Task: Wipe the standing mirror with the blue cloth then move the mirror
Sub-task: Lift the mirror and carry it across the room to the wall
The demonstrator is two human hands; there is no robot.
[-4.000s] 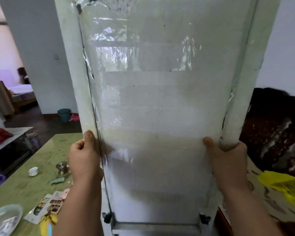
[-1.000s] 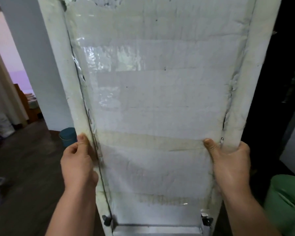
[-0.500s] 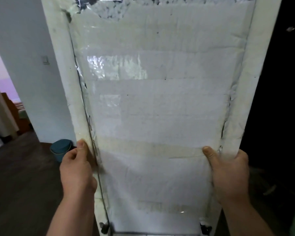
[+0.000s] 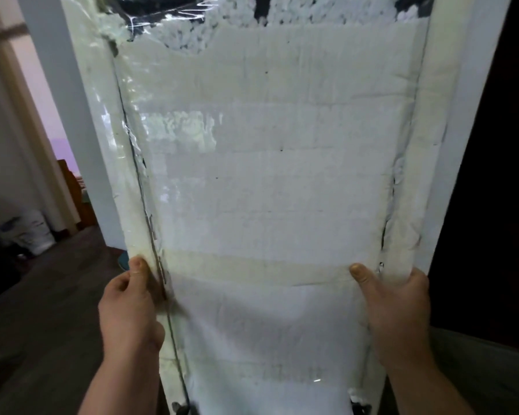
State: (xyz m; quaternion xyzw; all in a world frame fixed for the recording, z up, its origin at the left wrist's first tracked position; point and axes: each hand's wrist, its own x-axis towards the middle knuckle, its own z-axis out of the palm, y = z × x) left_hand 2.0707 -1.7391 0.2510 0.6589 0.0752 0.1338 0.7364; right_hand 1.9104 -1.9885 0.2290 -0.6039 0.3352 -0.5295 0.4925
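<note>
The tall standing mirror (image 4: 270, 181) fills the middle of the view with its back toward me: white foam padding under clear tape and plastic wrap, torn at the top. My left hand (image 4: 129, 310) grips its left edge, thumb on the near face. On the right edge my right hand (image 4: 396, 304) holds it the same way. The mirror is upright, tilted slightly. The blue cloth is not in sight.
A white wall or pillar (image 4: 72, 115) stands just behind the mirror's left side, with a doorway (image 4: 42, 130) to a purple-lit room beyond. A white bucket (image 4: 33, 232) sits on the dark floor at far left. Darkness lies to the right.
I have carried the mirror away from the green table toward the doorway; the surroundings slid past, the teal bin is now hidden behind the mirror. Both hands kept their grip.
</note>
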